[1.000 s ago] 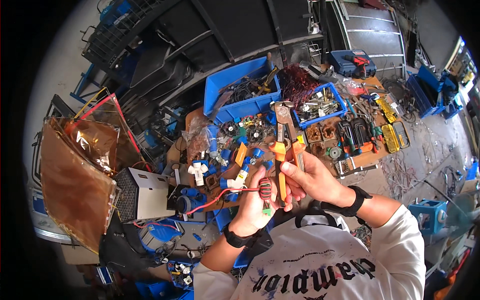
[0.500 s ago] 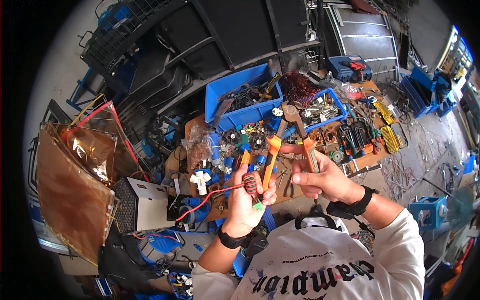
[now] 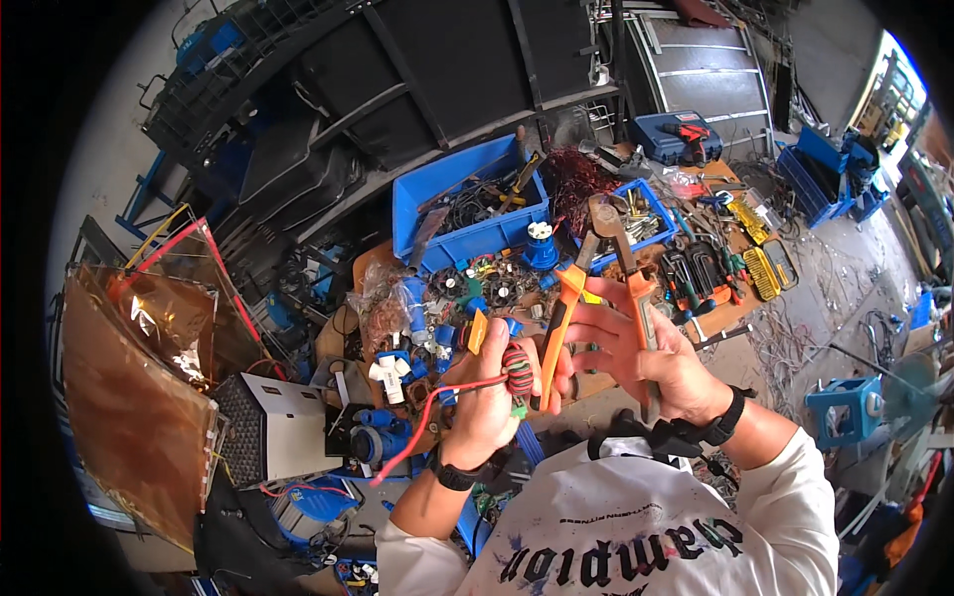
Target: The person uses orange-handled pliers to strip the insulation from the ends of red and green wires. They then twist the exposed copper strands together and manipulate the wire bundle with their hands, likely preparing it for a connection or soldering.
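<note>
My left hand (image 3: 482,415) is closed around a small coil (image 3: 518,368) wound with red, green and dark wire. A red wire (image 3: 422,422) trails from the coil toward the lower left. Large orange-handled cable cutters (image 3: 608,226) point away from me, jaws up and handles spread. Their right handle is gripped by my right hand (image 3: 666,363), whose fingers reach toward the other handle. The left handle's lower end lies against my left fingers. A flat orange piece (image 3: 477,332) shows beside my left thumb; whether it is held cannot be made out.
A blue bin (image 3: 467,238) of cables and tools stands at the bench's far side, near a shallow blue tray (image 3: 646,214) of metal parts. Pliers and hex keys (image 3: 701,278) lie at the right. A white box (image 3: 283,427) stands left, by a brown panel (image 3: 139,397).
The cutters and both hands have moved slightly right in the picture. More of the coil shows in my left hand, and the red wire's loose end hangs lower.
</note>
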Motion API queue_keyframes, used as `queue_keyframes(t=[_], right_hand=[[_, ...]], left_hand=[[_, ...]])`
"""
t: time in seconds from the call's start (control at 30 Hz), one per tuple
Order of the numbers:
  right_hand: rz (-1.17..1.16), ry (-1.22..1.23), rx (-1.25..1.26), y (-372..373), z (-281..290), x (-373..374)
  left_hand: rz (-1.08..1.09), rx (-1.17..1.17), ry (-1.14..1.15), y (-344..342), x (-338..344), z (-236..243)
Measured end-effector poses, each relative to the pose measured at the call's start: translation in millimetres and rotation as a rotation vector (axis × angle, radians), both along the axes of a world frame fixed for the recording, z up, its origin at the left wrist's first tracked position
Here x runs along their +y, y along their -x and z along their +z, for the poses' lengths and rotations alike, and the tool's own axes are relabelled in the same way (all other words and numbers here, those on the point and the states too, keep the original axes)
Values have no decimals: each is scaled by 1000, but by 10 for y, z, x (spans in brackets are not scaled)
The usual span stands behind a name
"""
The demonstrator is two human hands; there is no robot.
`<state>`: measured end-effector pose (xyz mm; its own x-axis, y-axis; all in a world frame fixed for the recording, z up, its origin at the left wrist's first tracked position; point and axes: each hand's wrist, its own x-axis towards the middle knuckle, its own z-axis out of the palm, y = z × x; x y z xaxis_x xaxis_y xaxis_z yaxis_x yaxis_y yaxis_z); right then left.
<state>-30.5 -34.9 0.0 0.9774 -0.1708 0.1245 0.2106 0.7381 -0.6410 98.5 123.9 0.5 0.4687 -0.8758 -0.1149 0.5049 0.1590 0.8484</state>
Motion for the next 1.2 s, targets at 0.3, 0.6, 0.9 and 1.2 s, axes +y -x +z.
queue_keyframes(t=[0.3, 0.6, 0.9, 1.2], right_hand=[[45, 138, -191, 361, -96, -473], [211, 188, -123, 630, -159, -817], [326, 316, 44, 842, -41, -1092], [297, 484, 82, 909, 80, -1286]], left_hand=[[71, -618, -10, -152, -198, 331], [154, -833, -147, 189, -585, 585], [187, -912, -241, 417, -843, 663], [196, -1114, -335, 449, -1161, 803]])
